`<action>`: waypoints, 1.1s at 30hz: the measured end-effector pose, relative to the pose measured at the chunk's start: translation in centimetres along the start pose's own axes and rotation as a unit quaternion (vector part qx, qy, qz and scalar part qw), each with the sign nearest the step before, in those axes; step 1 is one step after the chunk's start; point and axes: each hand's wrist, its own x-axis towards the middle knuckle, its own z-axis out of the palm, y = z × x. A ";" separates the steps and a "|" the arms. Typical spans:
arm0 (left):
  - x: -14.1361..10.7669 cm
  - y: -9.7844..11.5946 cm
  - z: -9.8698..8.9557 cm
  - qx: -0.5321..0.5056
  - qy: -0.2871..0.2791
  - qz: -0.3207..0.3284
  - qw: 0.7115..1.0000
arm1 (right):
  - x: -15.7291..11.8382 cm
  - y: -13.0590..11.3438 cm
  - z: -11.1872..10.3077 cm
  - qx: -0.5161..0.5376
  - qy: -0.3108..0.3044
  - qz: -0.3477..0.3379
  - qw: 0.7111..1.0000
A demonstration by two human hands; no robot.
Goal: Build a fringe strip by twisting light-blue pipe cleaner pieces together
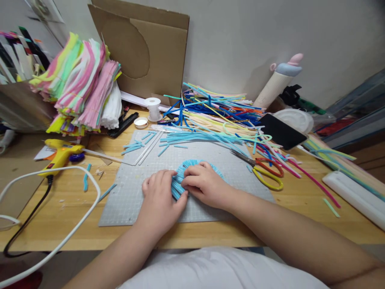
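A round piece made of light-blue pipe cleaners point(178, 185) lies on the grey cutting mat point(129, 204), partly covered by both hands. My left hand point(159, 196) holds its left side, the thumb at the near edge and the fingers curled along the far side. Across its middle and right, my right hand point(206, 184) is bent over with fingertips pinched on the blue strands. Whatever lies under those fingertips is hidden. Long blue pipe cleaners point(198, 137) lie just beyond, and short cut lengths point(132, 147) are at the mat's far left.
Scissors point(267, 172) with red and yellow handles rest at the mat's right edge. To the left lie a yellow glue gun point(60, 154) and a looping white cable point(93, 180). Behind are bundled pipe cleaners point(84, 80), a thread spool point(153, 109), cardboard point(165, 52) and a phone point(282, 131).
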 end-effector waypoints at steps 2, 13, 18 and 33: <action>-0.1 0.0 -0.1 -0.011 -0.002 0.005 1.000 | 0.0 0.0 0.0 0.011 0.002 0.005 1.000; -0.3 -0.1 -0.3 -0.020 -0.003 0.009 1.000 | 0.1 0.1 -0.2 0.032 0.007 0.009 0.999; -0.3 -0.1 -0.3 -0.017 -0.001 0.010 1.000 | 0.0 0.1 -0.2 0.030 0.003 0.007 1.000; -0.5 -0.1 -0.5 -0.002 0.033 0.009 0.999 | 0.1 0.1 0.0 0.035 0.009 0.010 0.999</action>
